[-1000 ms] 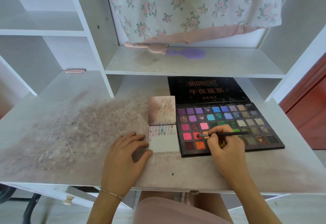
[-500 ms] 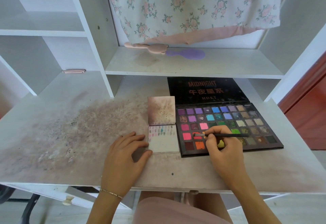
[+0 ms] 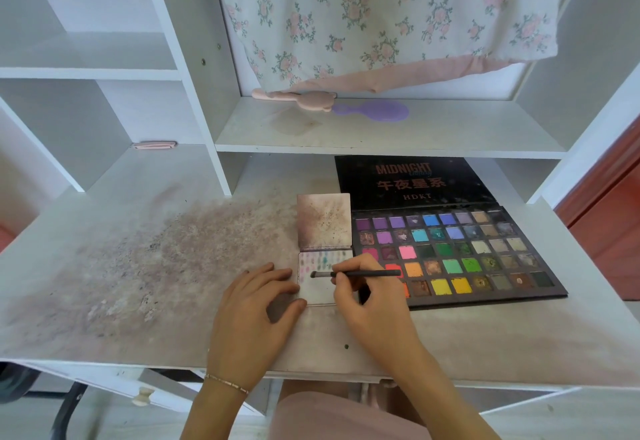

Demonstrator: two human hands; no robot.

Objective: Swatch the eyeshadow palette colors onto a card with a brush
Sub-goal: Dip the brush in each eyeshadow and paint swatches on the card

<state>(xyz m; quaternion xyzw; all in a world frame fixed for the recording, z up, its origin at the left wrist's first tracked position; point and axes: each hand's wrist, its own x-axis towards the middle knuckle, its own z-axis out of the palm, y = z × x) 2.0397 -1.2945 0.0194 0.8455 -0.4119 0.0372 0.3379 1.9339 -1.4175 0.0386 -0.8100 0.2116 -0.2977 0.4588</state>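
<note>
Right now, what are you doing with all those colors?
A person is testing eyeshadow colors on a small white card. Their right hand holds a thin brush, its tip over the card below a row of colored marks. Their left hand rests against the card's edge. The open palette lies beside it on the powder-smudged desk.

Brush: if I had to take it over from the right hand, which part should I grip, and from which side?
Grip the bare black handle of the brush toward its right end, above the palette, coming from above. It lies almost level, bristles pointing left over the card, and the right hand pinches it near the ferrule, so only the right stretch is free. Judging by this, fingers should close across the thin shaft.
</note>
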